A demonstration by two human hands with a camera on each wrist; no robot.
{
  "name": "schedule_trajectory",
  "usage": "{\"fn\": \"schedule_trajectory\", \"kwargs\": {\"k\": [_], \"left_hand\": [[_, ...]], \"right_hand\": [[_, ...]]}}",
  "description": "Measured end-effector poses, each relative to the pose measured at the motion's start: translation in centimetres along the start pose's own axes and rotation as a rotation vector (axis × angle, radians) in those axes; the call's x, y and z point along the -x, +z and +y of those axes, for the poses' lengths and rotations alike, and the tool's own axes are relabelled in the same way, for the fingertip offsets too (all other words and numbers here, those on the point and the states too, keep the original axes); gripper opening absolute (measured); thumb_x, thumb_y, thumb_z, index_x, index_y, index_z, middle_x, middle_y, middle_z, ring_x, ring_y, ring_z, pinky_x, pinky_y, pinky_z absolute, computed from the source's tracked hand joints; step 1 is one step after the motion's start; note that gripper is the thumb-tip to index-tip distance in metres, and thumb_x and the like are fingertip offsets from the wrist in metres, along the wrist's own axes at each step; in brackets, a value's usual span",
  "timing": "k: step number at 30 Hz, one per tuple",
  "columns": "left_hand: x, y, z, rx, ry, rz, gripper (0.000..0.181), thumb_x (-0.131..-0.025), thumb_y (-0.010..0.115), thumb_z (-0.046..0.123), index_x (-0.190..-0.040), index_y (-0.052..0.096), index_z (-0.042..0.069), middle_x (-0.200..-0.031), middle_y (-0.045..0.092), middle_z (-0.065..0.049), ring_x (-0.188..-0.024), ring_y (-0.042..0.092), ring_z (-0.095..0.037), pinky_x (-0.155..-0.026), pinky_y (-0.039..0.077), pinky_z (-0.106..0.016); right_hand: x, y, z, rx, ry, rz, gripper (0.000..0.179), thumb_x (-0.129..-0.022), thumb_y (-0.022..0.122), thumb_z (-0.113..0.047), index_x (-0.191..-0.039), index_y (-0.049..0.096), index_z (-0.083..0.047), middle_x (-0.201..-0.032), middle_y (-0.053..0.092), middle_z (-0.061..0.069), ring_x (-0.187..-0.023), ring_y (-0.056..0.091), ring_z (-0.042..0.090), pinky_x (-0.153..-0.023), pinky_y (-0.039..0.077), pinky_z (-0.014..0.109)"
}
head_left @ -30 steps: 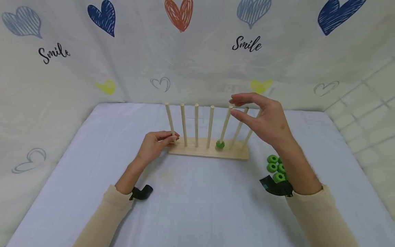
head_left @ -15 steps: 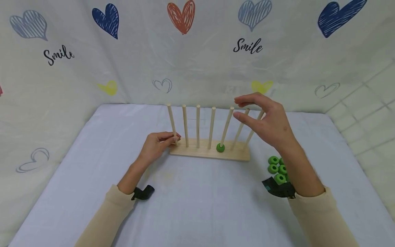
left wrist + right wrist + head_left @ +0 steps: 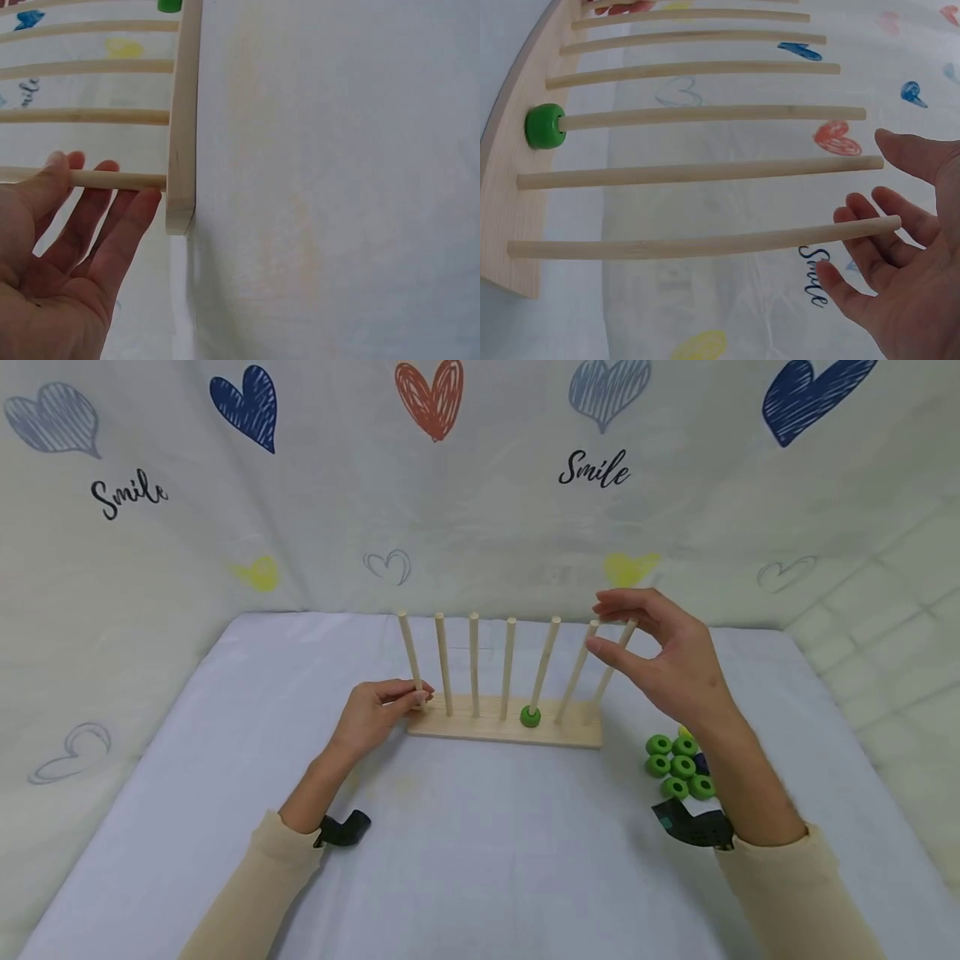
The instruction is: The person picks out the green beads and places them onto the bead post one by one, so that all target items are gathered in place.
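A wooden peg stand (image 3: 465, 727) with a row of upright pegs stands on the table. My left hand (image 3: 375, 710) pinches the leftmost peg (image 3: 120, 179) low down, near the base; in the left wrist view the thumb and fingertips lie on either side of it. One green bead (image 3: 530, 717) sits at the foot of the third peg from the right. My right hand (image 3: 667, 652) is raised beside the tops of the two rightmost pegs, fingers and thumb apart. The right wrist view shows nothing held, the rightmost peg (image 3: 705, 246) passing in front of the fingers.
Several green beads (image 3: 682, 767) lie in a group at the right, below my right forearm. A dark blue bead (image 3: 701, 763) and a yellow one (image 3: 684, 732) are partly hidden there. Behind the table hangs a white sheet (image 3: 480, 510) printed with hearts.
My right hand has moved right, away from the peg with the green bead. That bead sits slightly lower on its peg than at first. My left hand keeps its place.
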State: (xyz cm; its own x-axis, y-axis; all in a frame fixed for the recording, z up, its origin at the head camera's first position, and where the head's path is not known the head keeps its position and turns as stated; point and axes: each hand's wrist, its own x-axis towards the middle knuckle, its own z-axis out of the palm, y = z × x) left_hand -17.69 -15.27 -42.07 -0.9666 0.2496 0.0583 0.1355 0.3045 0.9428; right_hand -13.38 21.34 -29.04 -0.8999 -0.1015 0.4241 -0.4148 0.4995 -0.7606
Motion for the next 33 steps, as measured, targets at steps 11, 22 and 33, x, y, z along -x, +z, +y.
{"fn": "schedule_trajectory", "kwargs": {"k": [11,22,33], "left_hand": [[-0.3,0.1,0.0,-0.048,0.006,0.000,0.022,-0.099,0.073,0.024,-0.114,0.081,0.010,-0.115,0.080,-0.009,-0.109,0.076,-0.022,-0.088,0.064,-0.026],[0.1,-0.4,0.0,-0.091,-0.001,0.017,0.023,-0.099,0.073,0.028,-0.114,0.082,0.012,-0.114,0.081,-0.006,-0.108,0.075,-0.015,-0.086,0.061,-0.018],[0.2,-0.3,0.1,-0.069,0.010,0.010,0.023,-0.099,0.073,0.022,-0.116,0.081,0.009,-0.116,0.080,-0.011,-0.112,0.076,-0.024,-0.090,0.064,-0.029]], "right_hand": [[1.1,-1.6,1.6,-0.033,0.008,-0.003,0.037,-0.094,0.078,-0.007,-0.130,0.069,-0.011,-0.118,0.069,-0.004,-0.111,0.064,0.009,-0.106,0.048,0.012],[2.1,-1.9,3.1,-0.032,0.018,-0.017,0.044,-0.099,0.070,-0.006,-0.142,0.061,-0.010,-0.117,0.068,-0.011,-0.112,0.063,0.003,-0.101,0.048,0.008],[3.7,-2.6,4.8,0.079,0.106,-0.109,0.033,-0.102,0.070,-0.018,-0.135,0.066,-0.014,-0.117,0.070,-0.015,-0.106,0.063,-0.005,-0.092,0.047,0.002]]}}
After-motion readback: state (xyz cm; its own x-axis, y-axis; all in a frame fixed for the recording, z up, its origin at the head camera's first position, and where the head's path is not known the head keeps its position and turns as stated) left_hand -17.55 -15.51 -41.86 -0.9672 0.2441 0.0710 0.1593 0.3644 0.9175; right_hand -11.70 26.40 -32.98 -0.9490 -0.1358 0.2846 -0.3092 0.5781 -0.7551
